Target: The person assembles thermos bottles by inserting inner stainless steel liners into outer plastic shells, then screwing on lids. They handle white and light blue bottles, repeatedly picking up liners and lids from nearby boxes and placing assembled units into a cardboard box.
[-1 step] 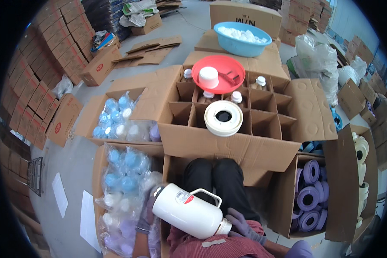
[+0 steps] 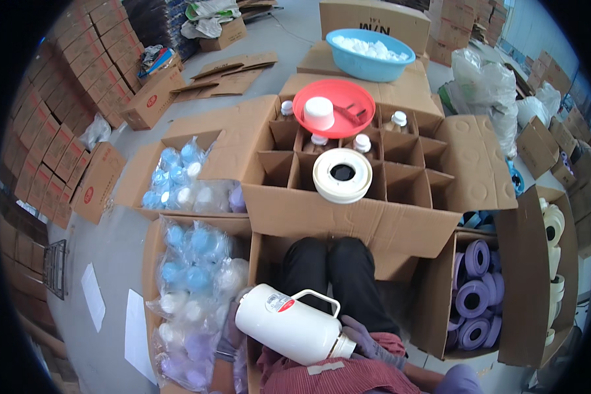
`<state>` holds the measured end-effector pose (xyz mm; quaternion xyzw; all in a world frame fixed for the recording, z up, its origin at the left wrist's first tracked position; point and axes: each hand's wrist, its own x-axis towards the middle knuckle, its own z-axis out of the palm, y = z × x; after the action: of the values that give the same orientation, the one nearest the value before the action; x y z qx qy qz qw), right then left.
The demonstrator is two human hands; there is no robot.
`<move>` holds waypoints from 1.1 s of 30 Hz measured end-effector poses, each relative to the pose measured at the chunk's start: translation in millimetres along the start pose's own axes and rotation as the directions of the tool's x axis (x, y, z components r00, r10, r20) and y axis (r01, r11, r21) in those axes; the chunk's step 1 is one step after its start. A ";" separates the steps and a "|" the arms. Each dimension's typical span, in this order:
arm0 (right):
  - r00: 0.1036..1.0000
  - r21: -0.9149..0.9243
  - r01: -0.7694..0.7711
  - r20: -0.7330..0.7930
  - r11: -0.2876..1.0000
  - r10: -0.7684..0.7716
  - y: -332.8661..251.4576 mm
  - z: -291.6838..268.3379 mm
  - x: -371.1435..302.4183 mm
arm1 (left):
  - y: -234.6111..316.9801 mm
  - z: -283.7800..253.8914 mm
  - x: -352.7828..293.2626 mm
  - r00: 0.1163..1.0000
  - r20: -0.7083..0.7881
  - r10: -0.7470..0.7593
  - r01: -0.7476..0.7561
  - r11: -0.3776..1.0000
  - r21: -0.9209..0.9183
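Observation:
A white vacuum flask with a loop handle lies tilted across my lap, its metal-ringed neck pointing lower right. Around its left, base end, my gloved left hand is closed, its fingers partly hidden. My gloved right hand grips by the neck end, with some fingers behind it. Ahead of my knees, a cream ring-shaped part rests on the divided carton. Above that sits a red dish with a white cup and a dark red tool in it.
Bagged blue, white and purple caps fill the carton at my left. Purple rings lie in a carton at my right, cream rings beyond. A blue basin of white pieces stands at the back. Carton stacks line the left.
The flask has shifted slightly to the right with both hands. Its dark rim at the left end is now out of sight, and my right fingers sit closer about the neck.

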<state>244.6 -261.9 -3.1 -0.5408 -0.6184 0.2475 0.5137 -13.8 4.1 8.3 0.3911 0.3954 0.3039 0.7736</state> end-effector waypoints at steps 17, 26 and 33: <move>0.947 0.005 0.223 0.235 0.975 -0.218 -98.2 -63.9 243.0 | -13.3 38.2 40.4 0.833 0.495 0.246 -0.536 0.579 0.614; 0.972 -0.095 0.181 -0.136 0.979 -0.193 -123.4 -66.5 261.5 | -34.4 65.9 46.1 0.839 0.413 0.353 -0.544 0.559 0.626; 0.951 0.013 0.308 0.039 0.951 -0.308 -118.8 -74.6 242.0 | -24.4 60.7 50.2 0.822 0.475 0.314 -0.567 0.530 0.631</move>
<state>290.0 -91.9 214.4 -0.4310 -0.7046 0.1772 0.5351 66.9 8.7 -7.9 0.8030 0.2469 0.2366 0.4881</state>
